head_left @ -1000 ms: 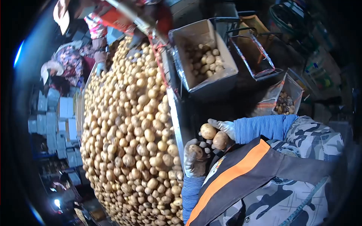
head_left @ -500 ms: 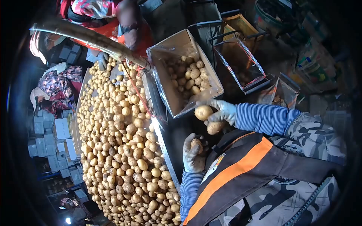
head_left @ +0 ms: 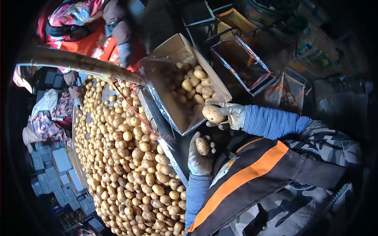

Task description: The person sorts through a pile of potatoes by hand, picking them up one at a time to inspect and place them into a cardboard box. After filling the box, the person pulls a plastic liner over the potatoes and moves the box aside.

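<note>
My right hand (head_left: pixel 232 115), in a pale, dirt-stained glove, grips a potato (head_left: pixel 214 114) beside the near corner of the box. Just below it, my left hand (head_left: pixel 200 159), also gloved, is turned palm up with its fingers curled round a smaller potato (head_left: pixel 202 146). A cardboard box (head_left: pixel 159 104) lined with clear plastic stands beyond my hands and holds many potatoes (head_left: pixel 199 88). To the left of my left hand spreads a large heap of loose potatoes (head_left: pixel 130 169), behind a metal edge (head_left: pixel 173 163).
A pole (head_left: pixel 78 63) crosses above the far end of the heap, with red string tied to it. Frames with bags (head_left: pixel 242 65) and a yellow crate (head_left: pixel 238 19) stand beyond the box. Other people (head_left: pixel 49 114) are at the heap's far side; another person's gloved hand (head_left: pixel 125 55) hangs near the pole.
Two potatoes showed in my right hand before; one shows now. My left hand has turned, so its potato is more exposed. The whole view has shifted a little.
</note>
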A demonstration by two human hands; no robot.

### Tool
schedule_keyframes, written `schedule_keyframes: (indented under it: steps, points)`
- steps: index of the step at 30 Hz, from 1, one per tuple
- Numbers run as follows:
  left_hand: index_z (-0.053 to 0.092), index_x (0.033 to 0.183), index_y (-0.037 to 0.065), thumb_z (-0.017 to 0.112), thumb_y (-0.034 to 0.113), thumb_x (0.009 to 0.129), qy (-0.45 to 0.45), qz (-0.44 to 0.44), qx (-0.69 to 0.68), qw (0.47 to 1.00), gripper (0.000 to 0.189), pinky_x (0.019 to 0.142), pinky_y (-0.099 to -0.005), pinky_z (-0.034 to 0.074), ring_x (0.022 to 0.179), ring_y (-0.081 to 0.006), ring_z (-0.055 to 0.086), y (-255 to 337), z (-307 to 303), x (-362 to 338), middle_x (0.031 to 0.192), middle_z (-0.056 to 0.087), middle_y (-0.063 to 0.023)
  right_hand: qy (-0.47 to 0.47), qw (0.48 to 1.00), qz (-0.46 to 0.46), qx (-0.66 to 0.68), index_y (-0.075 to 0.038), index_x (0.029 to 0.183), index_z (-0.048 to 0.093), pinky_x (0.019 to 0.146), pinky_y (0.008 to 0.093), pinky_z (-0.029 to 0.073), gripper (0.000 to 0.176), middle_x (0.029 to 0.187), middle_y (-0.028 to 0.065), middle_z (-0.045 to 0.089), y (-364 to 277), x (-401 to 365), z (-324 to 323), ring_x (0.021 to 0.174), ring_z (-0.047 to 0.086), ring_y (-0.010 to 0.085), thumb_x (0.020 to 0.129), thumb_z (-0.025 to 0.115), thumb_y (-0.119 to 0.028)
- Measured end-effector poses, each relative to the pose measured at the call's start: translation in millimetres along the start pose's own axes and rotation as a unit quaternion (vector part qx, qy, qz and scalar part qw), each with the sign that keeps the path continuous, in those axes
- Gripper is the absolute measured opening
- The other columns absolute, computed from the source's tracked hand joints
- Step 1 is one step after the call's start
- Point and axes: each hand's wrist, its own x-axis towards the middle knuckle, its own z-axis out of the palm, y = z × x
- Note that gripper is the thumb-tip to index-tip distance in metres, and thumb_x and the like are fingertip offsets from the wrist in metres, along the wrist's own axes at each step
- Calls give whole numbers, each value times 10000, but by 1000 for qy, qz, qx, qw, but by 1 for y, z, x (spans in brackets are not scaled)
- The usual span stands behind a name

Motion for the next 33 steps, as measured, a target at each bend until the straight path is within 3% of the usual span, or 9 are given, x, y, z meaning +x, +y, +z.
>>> schedule_keyframes:
  steps: [8, 12, 16, 17, 18, 21, 22, 25, 33]
  points:
    - [552, 1179, 109, 423, 368, 967, -2, -36, -11, 999, 358, 627, -366, 488, 847, -292, 599, 12, -2, 19, 1041, 615, -117, -13, 982, -115, -151, -151, 1332, 465, 518, 229, 565, 736, 1189, 148, 595, -33, -20, 16, 927, 669, 297, 681, 786, -29]
    - [469, 1305, 97, 333, 490, 969, -103, -28, -78, 991, 535, 804, -465, 472, 1053, -353, 551, 25, -24, 14, 1237, 552, -144, 112, 888, -361, -260, -123, 1347, 447, 550, 203, 505, 633, 1148, 103, 603, -124, -16, -19, 802, 620, 172, 772, 705, -57]
    - [409, 1351, 45, 346, 519, 957, -131, 9, -104, 986, 619, 923, -513, 433, 1131, -372, 525, 39, -23, 7, 1261, 536, -178, 328, 712, -373, -496, -128, 1374, 425, 599, 191, 473, 614, 1094, 23, 593, -162, -28, -85, 745, 549, 64, 811, 664, -71]
    - [398, 1355, 29, 349, 522, 956, -136, 24, -112, 984, 636, 942, -522, 424, 1139, -375, 520, 39, -29, 10, 1264, 530, -190, 314, 743, -360, -469, -110, 1368, 430, 603, 219, 482, 549, 1123, 24, 597, -141, -31, -79, 732, 559, 74, 857, 622, -165]
    - [388, 1359, 14, 351, 524, 955, -141, 36, -119, 982, 653, 961, -531, 415, 1147, -378, 515, 37, -38, 14, 1268, 525, -202, 261, 870, -270, -320, -97, 1352, 442, 601, 279, 525, 491, 1159, 52, 604, -125, -36, -44, 762, 610, 120, 900, 552, -250]
    - [342, 1401, 33, 448, 536, 917, -137, 29, -154, 978, 705, 1046, -536, 326, 1233, -355, 437, 40, -36, 18, 1332, 457, -211, 90, 972, -40, -213, -107, 1303, 492, 659, 406, 585, 478, 1200, 113, 600, -45, 10, -1, 931, 662, 261, 927, 513, -402]
    - [345, 1399, 31, 449, 537, 917, -114, 32, -158, 980, 706, 1056, -534, 321, 1238, -358, 434, 43, -29, 14, 1333, 456, -218, -1, 982, -33, -185, -160, 1310, 494, 724, 430, 578, 469, 1188, 143, 596, -14, 17, 10, 936, 658, 292, 927, 523, -430]
    - [336, 1378, 4, 419, 556, 922, -117, 50, -138, 982, 720, 1054, -534, 326, 1234, -356, 417, 48, -27, 7, 1365, 404, -228, 21, 979, 42, -200, -192, 1332, 469, 762, 436, 559, 490, 1190, 143, 581, 44, 42, 39, 961, 643, 306, 925, 530, -457]
    - [386, 1369, 32, 463, 518, 913, -150, 64, -151, 975, 671, 1060, -487, 326, 1231, -304, 408, 58, -32, 2, 1333, 444, -178, -38, 980, 69, -180, -110, 1386, 389, 713, 410, 582, 523, 1195, 155, 565, 45, 45, 53, 978, 636, 313, 939, 539, -335]
